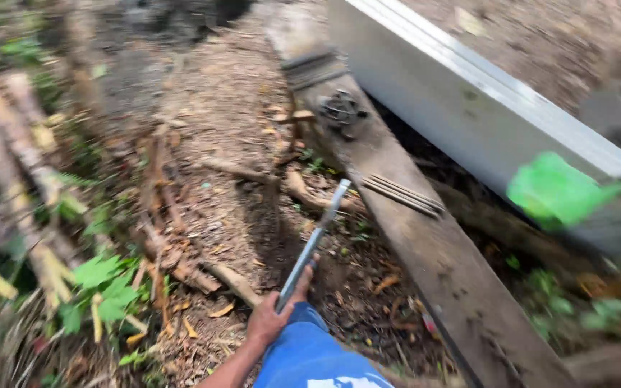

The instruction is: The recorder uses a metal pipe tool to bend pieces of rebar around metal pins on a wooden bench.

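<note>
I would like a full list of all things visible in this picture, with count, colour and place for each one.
metal tool: one, grey, long and thin, held over the ground at centre
wooden plank: one, brown, running diagonally from top centre to bottom right
round fitting: one, dark, on the plank near its top
metal beam: one, pale grey, upper right, beside the plank
green object: one, bright green, blurred, at right
cut branches: several, pale brown, at left
leafy plant: one, green, lower left
blue trousers: one, bottom centre
hand: one, gripping the tool; which hand is unclear
</note>
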